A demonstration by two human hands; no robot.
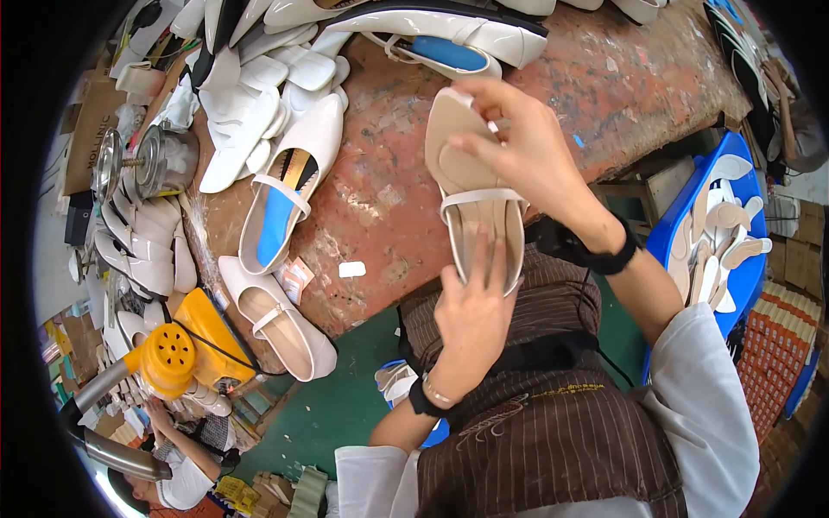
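Note:
I hold a cream strap shoe [473,186] up above my lap, its opening facing me. My left hand [473,315] supports its near end from below, fingers spread inside and against the insole. My right hand [531,147] grips the far end from the right, thumb pressing a beige insole down into the shoe. Both wrists wear black bands.
A worn reddish workbench [389,198] carries several white strap shoes, some with blue insoles [276,216]. A yellow heat gun [173,354] sits at its left edge. A blue bin of insoles [717,233] stands on my right. Another person [177,466] crouches at lower left.

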